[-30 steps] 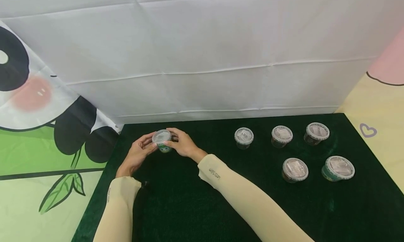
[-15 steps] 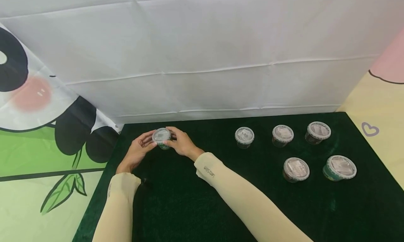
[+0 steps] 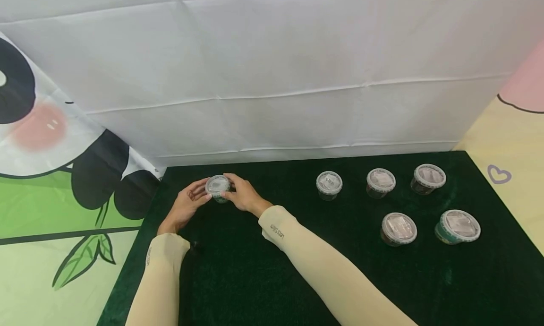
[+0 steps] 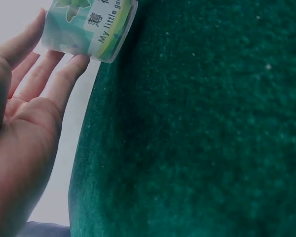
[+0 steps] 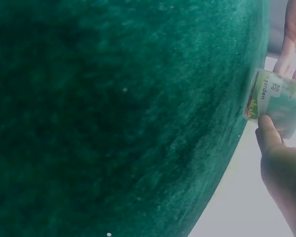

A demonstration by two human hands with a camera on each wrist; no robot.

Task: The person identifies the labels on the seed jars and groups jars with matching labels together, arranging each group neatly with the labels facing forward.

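Green surface (image 3: 238, 278) spans below; left of centre, left hand (image 3: 184, 207) and right hand (image 3: 246, 193) grip one tub (image 3: 217, 184), likely for steadiness.

The right hand (image 3: 245, 196) pinches a lidded cup (image 3: 217, 184) near the far left corner of the green worktop (image 3: 255, 278); the left hand (image 3: 183, 207) rests its fingers (image 3: 198, 184) against the cup's left side. Three rear cups (image 3: 381, 180) and two front cups (image 3: 399, 227), all lidded, stand toward the right.

Six lidded plastic tubs (image 3: 217, 184) show: one between one left hand (image 3: 186, 204) and one right hand (image 3: 244, 193), five well apart. There are two cream sleeves (image 3: 320, 269), one dark green table (image 3: 246, 278) and one purple-outlined heart (image 3: 499, 174).
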